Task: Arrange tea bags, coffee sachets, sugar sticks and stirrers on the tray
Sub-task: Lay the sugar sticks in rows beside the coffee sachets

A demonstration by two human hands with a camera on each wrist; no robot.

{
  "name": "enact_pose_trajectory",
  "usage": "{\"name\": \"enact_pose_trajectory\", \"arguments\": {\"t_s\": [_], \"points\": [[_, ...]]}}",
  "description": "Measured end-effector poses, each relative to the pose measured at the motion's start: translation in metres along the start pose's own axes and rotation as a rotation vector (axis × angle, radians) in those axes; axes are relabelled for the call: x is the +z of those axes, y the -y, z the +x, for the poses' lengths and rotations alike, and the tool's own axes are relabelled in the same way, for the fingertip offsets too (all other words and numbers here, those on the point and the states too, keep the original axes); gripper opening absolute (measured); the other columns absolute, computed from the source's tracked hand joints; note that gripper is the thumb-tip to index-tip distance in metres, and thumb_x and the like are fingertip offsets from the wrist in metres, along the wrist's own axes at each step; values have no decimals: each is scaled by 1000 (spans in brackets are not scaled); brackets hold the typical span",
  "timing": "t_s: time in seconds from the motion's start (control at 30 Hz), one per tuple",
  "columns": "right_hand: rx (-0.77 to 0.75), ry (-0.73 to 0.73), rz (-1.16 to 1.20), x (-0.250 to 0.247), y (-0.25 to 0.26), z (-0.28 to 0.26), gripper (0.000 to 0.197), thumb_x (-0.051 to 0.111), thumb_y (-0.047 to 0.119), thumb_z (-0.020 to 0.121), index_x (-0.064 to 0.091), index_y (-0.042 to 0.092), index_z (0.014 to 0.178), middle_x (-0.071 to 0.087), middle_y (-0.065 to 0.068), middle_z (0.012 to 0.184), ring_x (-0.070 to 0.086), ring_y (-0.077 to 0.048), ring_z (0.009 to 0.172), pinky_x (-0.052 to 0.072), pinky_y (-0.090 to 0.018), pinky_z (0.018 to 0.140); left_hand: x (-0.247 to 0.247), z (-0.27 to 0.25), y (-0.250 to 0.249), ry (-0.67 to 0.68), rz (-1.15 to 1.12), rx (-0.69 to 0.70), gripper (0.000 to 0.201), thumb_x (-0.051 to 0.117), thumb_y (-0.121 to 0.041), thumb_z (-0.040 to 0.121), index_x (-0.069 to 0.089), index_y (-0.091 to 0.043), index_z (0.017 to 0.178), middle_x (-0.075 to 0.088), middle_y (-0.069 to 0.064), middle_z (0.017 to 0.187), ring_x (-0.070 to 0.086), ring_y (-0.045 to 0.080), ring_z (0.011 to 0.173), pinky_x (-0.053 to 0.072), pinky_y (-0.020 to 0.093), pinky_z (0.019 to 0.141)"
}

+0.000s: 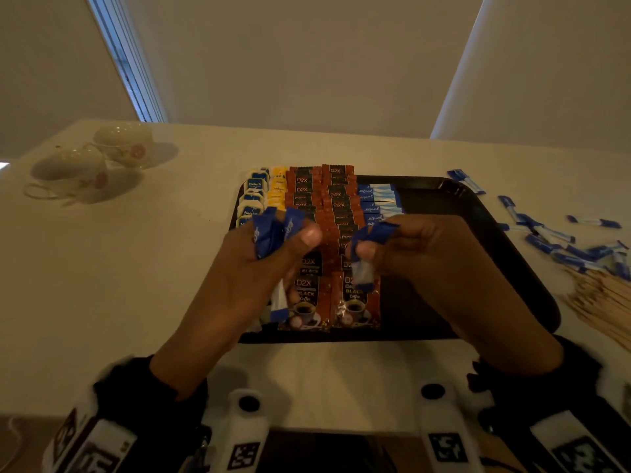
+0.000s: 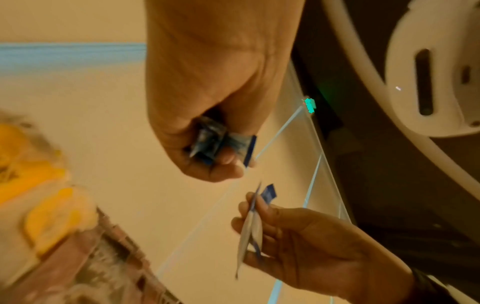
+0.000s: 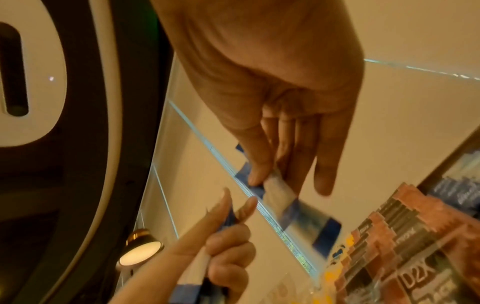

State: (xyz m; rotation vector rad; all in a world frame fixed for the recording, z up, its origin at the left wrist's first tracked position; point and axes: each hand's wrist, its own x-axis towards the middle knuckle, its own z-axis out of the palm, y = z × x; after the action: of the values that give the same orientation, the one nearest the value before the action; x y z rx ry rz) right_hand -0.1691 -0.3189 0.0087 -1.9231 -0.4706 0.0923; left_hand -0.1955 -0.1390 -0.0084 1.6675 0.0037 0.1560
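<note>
Above the black tray (image 1: 478,213), my left hand (image 1: 263,264) grips a bunch of blue sugar sticks (image 1: 273,233), fingers curled tight round them, while my right hand (image 1: 420,254) pinches a few more (image 1: 370,233) over the coffee sachets (image 1: 327,233). A started sugar row (image 1: 379,199) lies just right of those sachets. The loose bunches could slip and scatter the neat rows beneath; the stirrers (image 1: 601,302) wait right of the tray on the surface.
</note>
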Motion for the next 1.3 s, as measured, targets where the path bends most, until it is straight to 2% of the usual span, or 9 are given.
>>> {"name": "enact_pose_trajectory", "arguments": {"t_s": [0.17,0.3,0.53,0.77,0.83,0.93,1.0,1.13,1.3], "points": [[71,101,-59,4,1,1,12,65,16,79,68,5,83,70,-10,82,66,-21,78,52,-17,66,8,-2,-6,64,238,164,31,71,-43,67,68,-15,80,68,1,75,65,7,69,49,13,62],[154,204,6,6,6,-4,10,60,17,84,68,11,84,70,-16,89,65,-31,84,54,-30,73,2,-1,1,55,290,140,44,61,-44,71,67,-3,84,67,14,76,62,16,68,46,18,63],[234,307,-70,2,9,-7,31,39,27,96,61,6,99,64,-11,99,62,-21,92,53,-29,80,-2,0,-13,123,201,58,20,63,-34,72,56,-16,65,53,-16,43,51,-2,42,39,9,49],[-92,69,-269,8,8,-14,23,42,26,96,64,29,101,56,17,65,54,11,70,42,-5,66,1,-1,-11,84,114,-6,17,64,-32,68,59,-16,67,52,-13,42,48,-1,41,39,20,55],[-185,41,-295,10,9,-17,23,40,29,94,57,34,80,56,30,72,53,14,69,38,-1,65,1,-1,-12,77,80,-20,14,64,-30,70,60,-18,65,50,-13,42,47,0,40,38,21,55],[-173,9,-211,10,10,-19,26,37,34,90,52,29,69,57,24,73,56,7,71,43,-7,58,1,0,-15,62,30,-46,15,63,-33,68,61,-18,65,49,-12,43,45,2,40,37,22,55],[-126,-24,-131,9,10,-19,26,42,23,94,67,17,89,56,8,68,57,-3,78,49,-22,61,1,1,-15,50,11,-60,16,65,-35,65,62,-19,65,49,-11,43,44,3,41,37,25,56],[-118,-109,-21,5,8,-22,28,52,12,90,58,34,108,55,26,89,53,19,95,52,-11,73,2,2,-14,33,-2,-83,14,67,-37,61,66,-24,57,51,-9,44,47,6,41,42,27,55],[-46,-144,181,4,5,-22,26,59,15,82,64,40,90,66,30,83,61,5,93,57,-22,69,5,1,-14,42,-108,-127,13,66,-27,64,64,-15,69,52,-1,42,50,8,36,44,17,41]]}}
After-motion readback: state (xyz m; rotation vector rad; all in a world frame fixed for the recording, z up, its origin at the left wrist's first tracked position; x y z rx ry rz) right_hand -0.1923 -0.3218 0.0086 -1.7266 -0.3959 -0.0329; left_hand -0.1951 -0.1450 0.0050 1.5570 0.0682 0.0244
